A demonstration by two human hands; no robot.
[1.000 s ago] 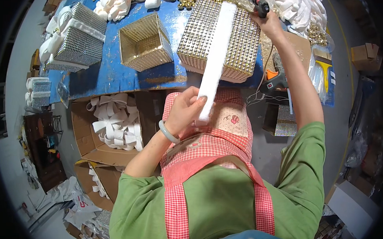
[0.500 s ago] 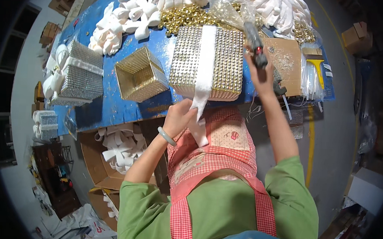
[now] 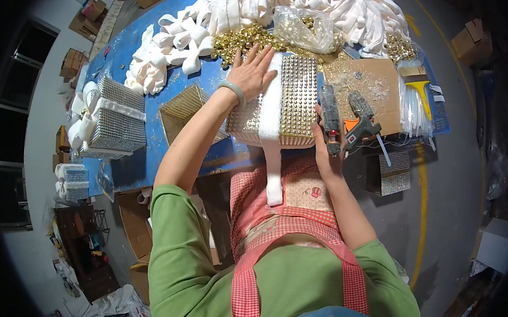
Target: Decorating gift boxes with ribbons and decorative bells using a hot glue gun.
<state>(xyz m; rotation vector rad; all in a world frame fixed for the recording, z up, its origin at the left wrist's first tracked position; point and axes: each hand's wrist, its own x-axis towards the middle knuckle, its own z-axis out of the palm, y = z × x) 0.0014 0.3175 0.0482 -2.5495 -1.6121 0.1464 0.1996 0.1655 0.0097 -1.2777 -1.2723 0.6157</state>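
Your left hand (image 3: 251, 77) had just let go of the white plush strip (image 3: 270, 116): half a second earlier it pinched the strip below the near edge of the studded box (image 3: 298, 95), and now it lay flat across the left part of the box top, fingers spread toward the far edge and gripping nothing. The strip's near tail therefore dropped free down the near face and hung in front of your gingham apron (image 3: 311, 216); couldn't tell whether its end touched the cloth. Your right hand (image 3: 328, 154) had come nearer too, down to the box's near right corner, and was wrapped around a dark handheld tool (image 3: 330, 113), probably a glue gun; your grip hid most of its handle, and I couldn't tell if your fingers also braced the box. Box sat at the near edge of the blue table (image 3: 156, 153), between your hands, strip running far to near over its top. My read: you had traded tension on the strip for steadying the box, so the top run looked straight but the near run was unsecured and could have drifted sideways. Second glue gun (image 3: 362, 127), orange trigger, lay just right of your right hand. Open-topped gold box (image 3: 189, 98) stood left, partly behind your left forearm.
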